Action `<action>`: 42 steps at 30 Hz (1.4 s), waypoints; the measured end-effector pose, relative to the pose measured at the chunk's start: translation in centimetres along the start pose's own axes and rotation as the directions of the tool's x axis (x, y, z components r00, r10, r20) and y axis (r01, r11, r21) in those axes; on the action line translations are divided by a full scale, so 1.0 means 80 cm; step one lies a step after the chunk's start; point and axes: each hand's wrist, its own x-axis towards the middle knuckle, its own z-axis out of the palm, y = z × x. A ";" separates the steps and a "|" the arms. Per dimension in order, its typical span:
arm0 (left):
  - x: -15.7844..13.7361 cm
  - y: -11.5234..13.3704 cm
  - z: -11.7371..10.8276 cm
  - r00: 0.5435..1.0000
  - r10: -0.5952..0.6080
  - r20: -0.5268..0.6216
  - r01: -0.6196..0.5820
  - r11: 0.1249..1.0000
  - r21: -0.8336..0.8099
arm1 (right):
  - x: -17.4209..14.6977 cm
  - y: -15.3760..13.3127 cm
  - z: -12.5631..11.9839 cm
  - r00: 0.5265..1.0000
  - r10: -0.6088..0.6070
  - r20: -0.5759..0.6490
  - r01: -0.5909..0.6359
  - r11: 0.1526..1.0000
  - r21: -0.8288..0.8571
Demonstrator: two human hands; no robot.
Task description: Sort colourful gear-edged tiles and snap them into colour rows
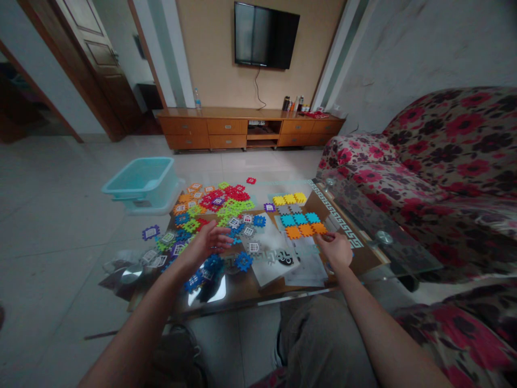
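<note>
My left hand [212, 238] hovers over a pile of interlocking plastic tiles, its fingers apart and nothing between them. Blue tiles [243, 262] and grey window-patterned tiles [253, 247] lie near its fingertips. On the right, my right hand [335, 249] is closed, thumb and fingertips at the corner of the last orange tile [319, 228] in a row. Above that orange row sit a turquoise row [300, 219], a grey row [288, 209] and a yellow row [289, 199]. A purple window tile [269, 207] lies left of the rows.
The tiles lie on a glass table [242, 297] with papers [309, 264] beneath. Red tiles [236, 193] and lime-green tiles [238, 207] are heaped at the back left. A turquoise tub [139, 180] stands at the left corner. A flowered sofa [375, 175] borders the right side.
</note>
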 end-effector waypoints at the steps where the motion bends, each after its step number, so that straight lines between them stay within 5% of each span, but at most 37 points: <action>1: 0.000 0.000 0.000 1.000 0.003 -0.001 -0.003 1.000 -0.001 | 0.000 -0.001 -0.001 1.000 0.011 -0.004 -0.011 1.000 -0.002; 11: 0.000 0.000 0.000 1.000 0.021 -0.006 -0.021 0.999 0.032 | -0.001 0.001 -0.001 1.000 0.013 -0.008 -0.012 0.999 0.037; 19: -0.004 -0.005 -0.001 0.989 0.130 -0.071 -0.101 0.944 0.315 | -0.003 0.013 -0.003 0.997 -0.057 -0.046 0.062 0.990 0.125; 26: -0.006 -0.010 -0.011 0.935 0.349 -0.059 -0.238 0.743 0.626 | -0.009 -0.058 -0.041 0.962 -0.233 -0.145 0.258 0.946 0.196; 31: 0.000 -0.012 -0.023 0.921 0.376 -0.100 -0.144 0.567 0.811 | -0.044 -0.153 -0.056 0.850 -0.527 -0.027 0.486 0.762 0.428; 37: 0.003 -0.015 -0.034 0.898 0.432 -0.082 -0.124 0.427 0.896 | -0.113 -0.242 -0.049 0.549 -0.816 0.182 0.565 0.522 0.639; 42: 0.012 -0.027 -0.045 0.834 0.552 -0.010 -0.145 0.238 0.960 | -0.140 -0.270 -0.024 0.402 -0.856 0.324 0.590 0.513 0.624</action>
